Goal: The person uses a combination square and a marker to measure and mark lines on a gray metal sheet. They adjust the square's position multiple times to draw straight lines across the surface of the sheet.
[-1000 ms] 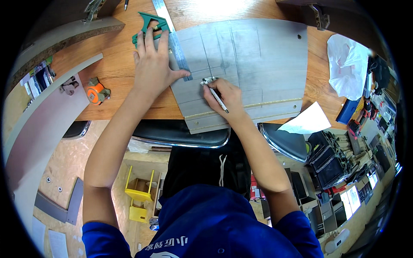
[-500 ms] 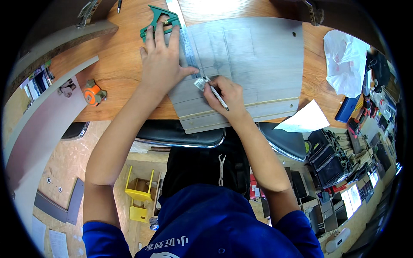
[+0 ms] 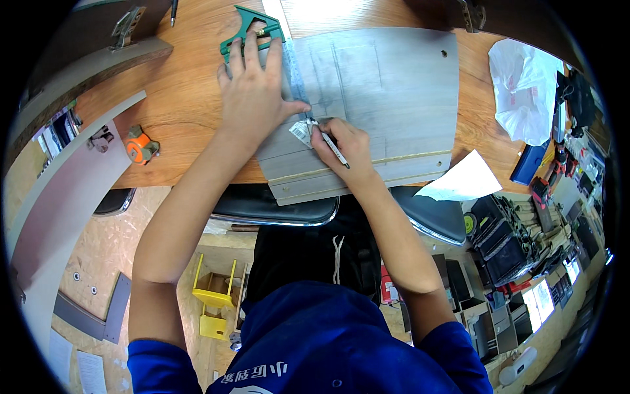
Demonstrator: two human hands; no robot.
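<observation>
We note a wood-grained table (image 3: 190, 111) carrying the work, with a large grey board (image 3: 400, 98) lying flat on it, directly before the person; its near left corner overhangs the edge. We judge the board stiff and fairly weighty, its smooth face liable to let tools slide; both hands on opposite side edges would be the sound hold, clear of the grooves along the near side. A white plastic bag (image 3: 522, 92), which we take to be light and limp, lies right of the board. Across the board's left part we find a combination square with green head (image 3: 246, 23) and steel blade (image 3: 296, 72); we rate it rigid, best pressed at both. The left hand (image 3: 256, 98) is spread over it, fingers at the head, thumb on the blade's near end. The right hand (image 3: 346, 146) is closed in a writing grip around a slim white pen (image 3: 336, 152), light and easily rolled. An orange tape measure (image 3: 139, 146) sits left, apart. A small printed tag (image 3: 300, 131) shows beside the pen; whether attached, we cannot tell.
</observation>
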